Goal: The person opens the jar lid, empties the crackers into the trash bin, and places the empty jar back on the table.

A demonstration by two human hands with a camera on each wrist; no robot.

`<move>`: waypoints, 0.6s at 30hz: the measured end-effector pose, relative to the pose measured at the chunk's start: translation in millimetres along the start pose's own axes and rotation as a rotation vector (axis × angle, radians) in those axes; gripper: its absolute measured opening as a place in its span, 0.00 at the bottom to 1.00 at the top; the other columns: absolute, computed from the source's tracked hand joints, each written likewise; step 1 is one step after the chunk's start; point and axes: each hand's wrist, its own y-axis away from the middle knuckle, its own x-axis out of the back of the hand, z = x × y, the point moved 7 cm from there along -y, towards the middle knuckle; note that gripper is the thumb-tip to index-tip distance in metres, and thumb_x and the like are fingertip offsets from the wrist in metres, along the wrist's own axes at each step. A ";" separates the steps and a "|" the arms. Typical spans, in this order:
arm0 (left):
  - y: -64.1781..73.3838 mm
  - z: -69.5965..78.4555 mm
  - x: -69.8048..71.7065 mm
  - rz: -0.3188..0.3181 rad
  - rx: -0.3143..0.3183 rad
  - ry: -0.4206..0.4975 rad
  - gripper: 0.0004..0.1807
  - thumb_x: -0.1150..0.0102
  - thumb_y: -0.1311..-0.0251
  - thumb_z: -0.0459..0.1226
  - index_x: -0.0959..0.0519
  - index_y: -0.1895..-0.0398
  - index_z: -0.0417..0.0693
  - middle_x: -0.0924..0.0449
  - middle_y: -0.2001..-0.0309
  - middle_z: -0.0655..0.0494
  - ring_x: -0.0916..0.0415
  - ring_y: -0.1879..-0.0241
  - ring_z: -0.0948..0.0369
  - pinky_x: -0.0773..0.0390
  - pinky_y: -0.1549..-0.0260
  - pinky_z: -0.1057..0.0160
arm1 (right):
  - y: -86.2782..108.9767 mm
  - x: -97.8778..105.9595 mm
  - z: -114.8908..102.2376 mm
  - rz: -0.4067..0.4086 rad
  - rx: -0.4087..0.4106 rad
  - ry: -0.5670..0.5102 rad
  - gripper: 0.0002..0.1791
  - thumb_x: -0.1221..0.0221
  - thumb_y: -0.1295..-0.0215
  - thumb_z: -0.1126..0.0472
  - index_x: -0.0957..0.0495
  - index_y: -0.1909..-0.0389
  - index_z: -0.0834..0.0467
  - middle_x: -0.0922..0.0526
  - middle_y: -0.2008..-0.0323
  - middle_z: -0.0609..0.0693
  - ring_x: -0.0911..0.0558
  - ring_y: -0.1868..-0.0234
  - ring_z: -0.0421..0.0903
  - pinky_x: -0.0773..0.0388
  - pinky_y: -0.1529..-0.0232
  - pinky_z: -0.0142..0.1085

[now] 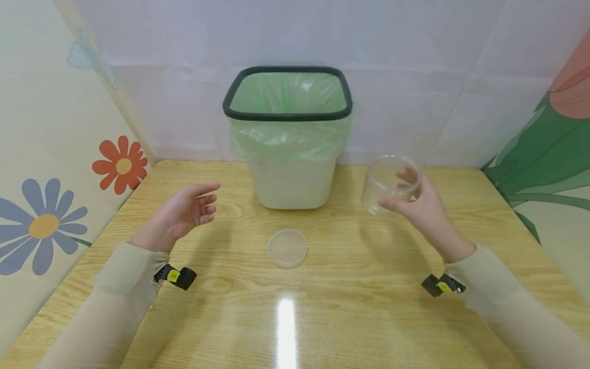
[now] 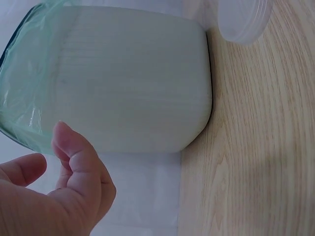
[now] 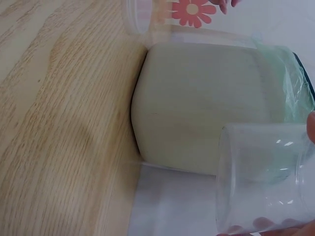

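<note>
My right hand (image 1: 426, 205) grips a clear plastic tub (image 1: 387, 179) around its side, thumb in front and fingers behind. The tub is held above the table, to the right of the bin; in the right wrist view the see-through tub (image 3: 261, 177) shows fingertips behind its wall. My left hand (image 1: 191, 211) hangs in the air left of the bin with loosely bent fingers and nothing in it. A round clear lid (image 1: 288, 248) lies flat on the table between the hands. Behind it stands a whitish bin (image 1: 295, 184) with a dark rim.
A thin green bag (image 1: 288, 138) lines the bin and folds over its outside. The wooden table (image 1: 230, 318) meets a white sheet (image 1: 184, 113) at the back. Flower-patterned panels (image 1: 43, 225) flank both sides. Each wrist wears a black strap with a small camera.
</note>
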 end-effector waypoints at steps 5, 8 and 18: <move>-1.1 -1.9 0.1 -0.008 -0.002 -0.009 0.13 0.54 0.23 0.42 0.18 0.62 0.61 0.26 0.69 0.62 0.27 0.74 0.65 0.21 0.72 0.68 | -0.4 -2.4 2.5 -0.008 -0.003 -0.009 0.55 0.29 0.44 0.65 0.53 0.22 0.63 0.41 0.26 0.66 0.37 0.29 0.67 0.37 0.34 0.65; -1.5 -3.3 -0.4 -0.014 -0.003 -0.010 0.14 0.54 0.22 0.42 0.17 0.62 0.61 0.26 0.69 0.62 0.27 0.74 0.65 0.21 0.72 0.68 | -0.3 -4.4 3.3 -0.016 -0.006 -0.006 0.54 0.29 0.44 0.65 0.53 0.22 0.63 0.41 0.26 0.65 0.37 0.29 0.67 0.36 0.34 0.65; -2.8 -7.2 -0.3 0.007 0.006 -0.080 0.10 0.55 0.22 0.44 0.31 0.45 0.54 0.28 0.68 0.63 0.28 0.73 0.67 0.21 0.71 0.70 | 1.1 -8.7 7.7 -0.034 -0.013 -0.017 0.55 0.29 0.44 0.66 0.54 0.22 0.63 0.42 0.25 0.66 0.38 0.28 0.68 0.37 0.33 0.65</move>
